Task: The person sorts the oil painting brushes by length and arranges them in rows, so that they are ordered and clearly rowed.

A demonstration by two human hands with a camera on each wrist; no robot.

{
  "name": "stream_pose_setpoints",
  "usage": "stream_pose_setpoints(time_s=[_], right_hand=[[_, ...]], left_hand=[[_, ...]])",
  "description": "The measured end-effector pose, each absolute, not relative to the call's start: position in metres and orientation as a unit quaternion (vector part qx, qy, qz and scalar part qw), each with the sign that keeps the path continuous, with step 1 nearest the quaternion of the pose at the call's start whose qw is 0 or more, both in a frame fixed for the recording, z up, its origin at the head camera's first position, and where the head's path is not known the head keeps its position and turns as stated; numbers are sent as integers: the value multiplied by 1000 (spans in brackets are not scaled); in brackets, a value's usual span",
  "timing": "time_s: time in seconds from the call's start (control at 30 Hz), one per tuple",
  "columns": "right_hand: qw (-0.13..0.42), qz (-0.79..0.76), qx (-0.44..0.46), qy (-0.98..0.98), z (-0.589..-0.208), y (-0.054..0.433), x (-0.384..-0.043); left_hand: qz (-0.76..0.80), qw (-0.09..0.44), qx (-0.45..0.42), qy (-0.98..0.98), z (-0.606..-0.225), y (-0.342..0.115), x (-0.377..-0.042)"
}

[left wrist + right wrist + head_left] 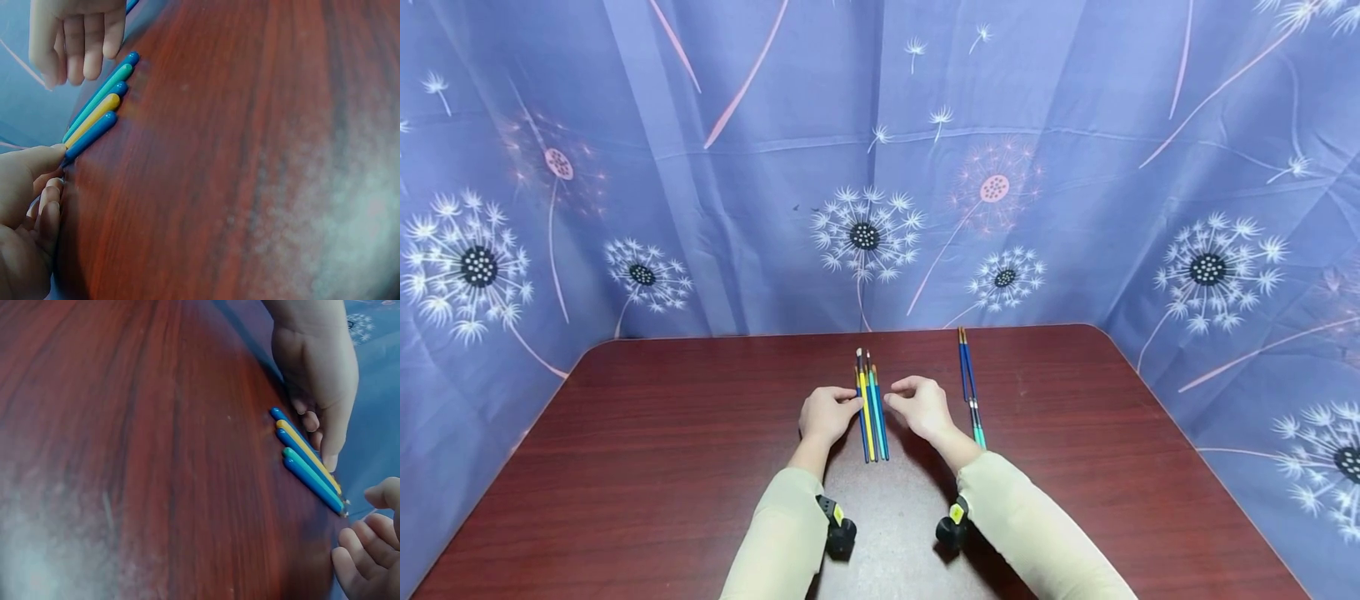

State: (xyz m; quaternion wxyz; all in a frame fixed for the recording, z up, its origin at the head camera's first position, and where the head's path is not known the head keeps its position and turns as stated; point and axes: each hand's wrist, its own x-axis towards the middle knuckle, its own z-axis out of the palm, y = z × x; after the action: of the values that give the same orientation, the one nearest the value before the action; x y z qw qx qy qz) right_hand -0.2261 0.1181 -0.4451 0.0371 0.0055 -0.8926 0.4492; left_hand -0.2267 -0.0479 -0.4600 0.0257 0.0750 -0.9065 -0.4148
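Several paintbrushes lie side by side in the middle of the table, with blue, yellow and teal handles. My left hand (827, 414) is at their left side. Its thumb reaches over the leftmost blue paintbrush (92, 135) to the yellow paintbrush (307, 447), while its curled fingers sit against the outer side, pinching there. To the right of the row, my right hand (922, 408) is held just apart from the teal paintbrush (309, 469) and its blue neighbour. Its fingers are loosely bent and hold nothing.
Farther right, two blue paintbrushes (967, 367) lie near the table's back edge, with teal-handled paintbrushes (977, 429) in front of them, partly behind the right forearm. A dandelion-print curtain (760, 208) hangs around the dark red wooden table (662, 433).
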Motion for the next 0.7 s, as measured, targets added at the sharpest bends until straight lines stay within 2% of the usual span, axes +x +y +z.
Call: stream_pose_setpoints(time_s=[0.7], right_hand=[[34,398,18,-916,-454,103,-228]], left_hand=[[-416,26,72,-906,-460,-49,-228]])
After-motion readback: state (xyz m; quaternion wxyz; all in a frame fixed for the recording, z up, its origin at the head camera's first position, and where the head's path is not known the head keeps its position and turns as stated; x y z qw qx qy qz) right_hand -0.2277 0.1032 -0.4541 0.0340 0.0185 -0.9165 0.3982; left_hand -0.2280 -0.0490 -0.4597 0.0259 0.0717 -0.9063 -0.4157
